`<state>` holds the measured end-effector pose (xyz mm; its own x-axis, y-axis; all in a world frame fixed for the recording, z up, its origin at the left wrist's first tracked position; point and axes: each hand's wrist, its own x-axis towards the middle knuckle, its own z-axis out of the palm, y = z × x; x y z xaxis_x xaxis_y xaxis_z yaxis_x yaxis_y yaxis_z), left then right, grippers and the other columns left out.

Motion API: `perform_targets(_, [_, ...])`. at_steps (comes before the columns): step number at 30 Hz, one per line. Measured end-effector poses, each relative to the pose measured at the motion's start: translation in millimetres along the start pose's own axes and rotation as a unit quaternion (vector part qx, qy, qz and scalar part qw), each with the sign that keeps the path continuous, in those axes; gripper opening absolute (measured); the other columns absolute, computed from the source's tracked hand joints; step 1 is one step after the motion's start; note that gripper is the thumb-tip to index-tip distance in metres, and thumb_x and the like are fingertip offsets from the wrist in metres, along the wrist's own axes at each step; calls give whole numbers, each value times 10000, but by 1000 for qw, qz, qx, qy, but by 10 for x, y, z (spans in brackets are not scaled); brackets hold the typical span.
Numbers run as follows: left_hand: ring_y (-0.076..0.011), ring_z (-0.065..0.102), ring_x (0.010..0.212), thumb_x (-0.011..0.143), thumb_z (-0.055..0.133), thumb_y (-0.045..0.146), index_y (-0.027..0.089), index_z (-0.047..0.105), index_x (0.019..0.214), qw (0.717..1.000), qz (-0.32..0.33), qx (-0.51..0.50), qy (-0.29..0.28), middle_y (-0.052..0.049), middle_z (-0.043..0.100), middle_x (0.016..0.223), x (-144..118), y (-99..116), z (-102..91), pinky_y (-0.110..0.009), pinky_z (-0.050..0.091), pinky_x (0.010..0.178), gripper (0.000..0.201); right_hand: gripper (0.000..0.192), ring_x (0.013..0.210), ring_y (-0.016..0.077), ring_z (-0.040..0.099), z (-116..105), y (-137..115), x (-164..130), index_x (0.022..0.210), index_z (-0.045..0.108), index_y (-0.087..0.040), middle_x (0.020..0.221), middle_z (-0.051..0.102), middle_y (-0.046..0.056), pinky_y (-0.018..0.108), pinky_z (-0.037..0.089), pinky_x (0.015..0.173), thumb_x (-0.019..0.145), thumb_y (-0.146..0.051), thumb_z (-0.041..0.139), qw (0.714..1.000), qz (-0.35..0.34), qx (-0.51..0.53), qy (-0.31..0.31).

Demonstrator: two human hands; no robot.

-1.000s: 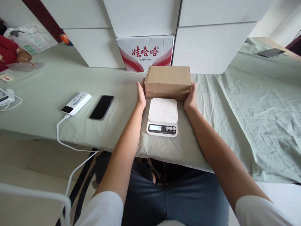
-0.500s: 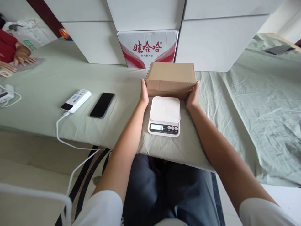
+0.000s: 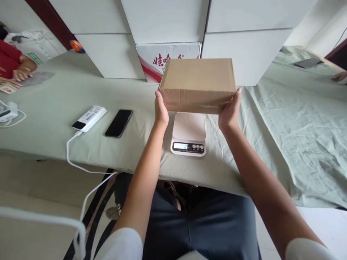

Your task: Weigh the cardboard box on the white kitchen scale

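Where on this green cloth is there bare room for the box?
Bare cloth lies right of the white kitchen scale, and between the black phone and the scale. The left is crowded by the white power bank. Both hands, left hand and right hand, hold the brown cardboard box.

At frame centre, your left hand and right hand clasp the ends of a plain brown cardboard box, raised above the white digital kitchen scale.
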<state>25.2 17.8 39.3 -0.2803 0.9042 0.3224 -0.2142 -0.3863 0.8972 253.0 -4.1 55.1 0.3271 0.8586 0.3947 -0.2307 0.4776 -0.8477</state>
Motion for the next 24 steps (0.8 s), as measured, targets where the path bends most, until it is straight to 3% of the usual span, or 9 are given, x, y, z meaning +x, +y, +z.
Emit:
perform_targets(5, [-256,293,1677,931,311,894,313,644,1466,1000,-16,21,10,-60,678,1539,-686,118,-159,-379,300,1362,857,586,1545,299,537,-91,-232,-639,1175,764,-323,1264,790,39,497,497,1284,952,-756,437,999,39,1,14])
perform_targets(8, [-245,304,1671,918,296,908,298,675,1423,998,-27,35,35,-82,674,1547,-871,57,-215,-362,307,1357,878,647,1517,285,571,-121,-194,-820,1218,767,-329,1257,796,39,484,508,1276,935,-794,416,999,48,-13,19])
perform_targets(15, [-284,455,1602,899,335,925,250,712,1354,999,-16,41,32,-139,699,1508,-790,-59,-251,-399,365,1331,897,732,1538,233,550,-117,-106,-740,1307,741,-317,1350,770,51,485,413,1339,942,-833,371,999,19,-19,-19])
perform_targets(21, [-316,462,1596,855,372,966,213,668,1421,1000,-3,24,15,-140,623,1598,-776,-123,-280,-435,356,1338,987,804,1654,221,380,-287,62,-752,1418,680,-325,1535,669,19,523,174,1434,936,-871,338,997,17,-64,-49])
perform_targets(24, [-315,452,1603,857,395,958,218,663,1438,1000,1,15,6,-132,613,1611,-780,-119,-285,-430,355,1339,978,852,1672,233,346,-337,116,-761,1452,655,-334,1576,638,2,543,128,1441,920,-902,308,995,24,-82,-44])
